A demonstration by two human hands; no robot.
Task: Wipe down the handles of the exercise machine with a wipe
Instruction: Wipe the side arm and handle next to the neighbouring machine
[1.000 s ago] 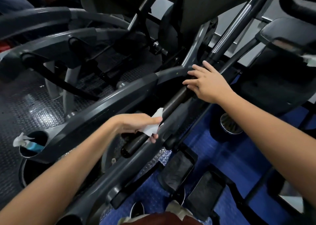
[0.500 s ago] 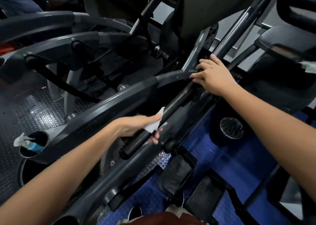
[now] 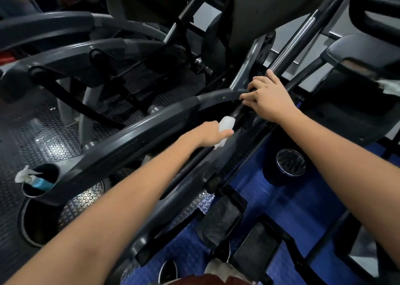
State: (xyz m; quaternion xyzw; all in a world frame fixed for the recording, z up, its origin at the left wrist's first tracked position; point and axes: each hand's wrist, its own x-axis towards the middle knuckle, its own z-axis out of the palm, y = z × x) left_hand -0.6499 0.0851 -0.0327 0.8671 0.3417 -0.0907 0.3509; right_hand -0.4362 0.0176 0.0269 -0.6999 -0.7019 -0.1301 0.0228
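The left hand grips a white wipe, fingers curled round it and round the black handle of the exercise machine, with the wipe bunched against the bar near its upper end and a loose corner hanging below the palm. The hand shows motion blur, so the exact lie of each finger cannot be told. The right hand rests higher up, where the handle meets the grey curved frame rail; its fingers are bent over the joint and lie close together, the index finger reaching up along a chromed upright bar. The two hands are near each other but apart. At lower left, a blue spray bottle with a white trigger sits in a round cup holder on the frame. Two black foot pedals lie below the handle over blue studded flooring. A dark round bin stands on that flooring under the right forearm.
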